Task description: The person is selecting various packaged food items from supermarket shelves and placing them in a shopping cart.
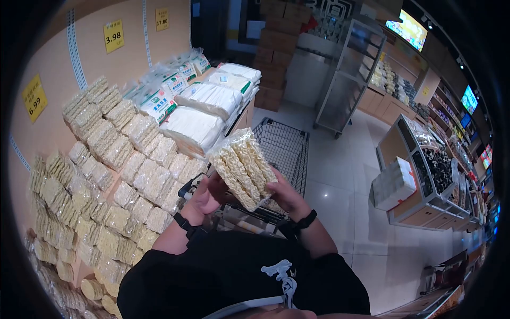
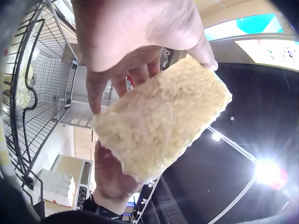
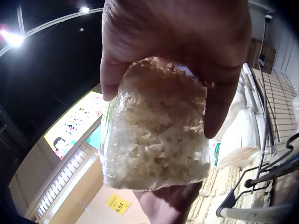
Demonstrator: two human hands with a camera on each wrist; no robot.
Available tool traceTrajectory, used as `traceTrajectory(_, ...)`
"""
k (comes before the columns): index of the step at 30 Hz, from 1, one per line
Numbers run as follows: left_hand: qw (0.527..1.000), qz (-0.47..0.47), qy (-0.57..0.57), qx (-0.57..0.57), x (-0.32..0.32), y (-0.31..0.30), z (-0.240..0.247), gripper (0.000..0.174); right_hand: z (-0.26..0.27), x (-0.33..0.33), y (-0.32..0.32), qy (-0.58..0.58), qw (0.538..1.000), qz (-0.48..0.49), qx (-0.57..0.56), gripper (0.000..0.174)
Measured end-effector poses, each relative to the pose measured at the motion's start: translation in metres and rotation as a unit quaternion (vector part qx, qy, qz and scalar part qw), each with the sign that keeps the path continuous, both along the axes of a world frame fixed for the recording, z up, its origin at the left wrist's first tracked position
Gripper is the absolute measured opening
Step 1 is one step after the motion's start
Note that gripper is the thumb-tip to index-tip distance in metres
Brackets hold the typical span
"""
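A clear-wrapped pack of dried noodle cakes [image 1: 241,169], pale yellow and wavy, is held up in front of the chest, tilted, over the cart. My left hand [image 1: 206,195] holds its near left side; in the left wrist view the thumb and fingers [image 2: 96,93] of that hand span the pack. On the opposite end, my right hand [image 1: 286,195] grips it, thumb on one side and fingers [image 3: 219,105] on the other in the right wrist view. Shiny film covers the noodles [image 3: 159,135].
A wire shopping cart [image 1: 287,135] stands just beyond the hands. To the left, stacked noodle packs [image 1: 106,138] slope up a shelf under yellow price tags [image 1: 113,36]. White bagged packs [image 1: 194,125] lie beyond them. A metal rack [image 1: 350,74] and display counter [image 1: 419,186] stand right.
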State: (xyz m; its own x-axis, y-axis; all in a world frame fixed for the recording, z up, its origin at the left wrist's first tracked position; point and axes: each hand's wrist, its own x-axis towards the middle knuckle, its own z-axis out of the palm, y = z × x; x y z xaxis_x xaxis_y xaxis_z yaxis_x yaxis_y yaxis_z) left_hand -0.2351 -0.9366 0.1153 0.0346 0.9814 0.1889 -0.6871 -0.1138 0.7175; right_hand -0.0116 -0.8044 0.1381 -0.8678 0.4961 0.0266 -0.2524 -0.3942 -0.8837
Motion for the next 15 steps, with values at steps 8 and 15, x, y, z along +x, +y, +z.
traceTrajectory(8,0.971,-0.061,-0.164,-0.160,0.001,-0.004,-0.006,0.074,-0.001,0.014,0.011,-0.134,0.982,0.028,0.130,0.058)
traceTrajectory(15,0.973,-0.063,-0.124,-0.184,0.001,-0.010,-0.019,0.059,0.004,0.015,0.007,-0.140,0.981,0.036,0.133,0.058)
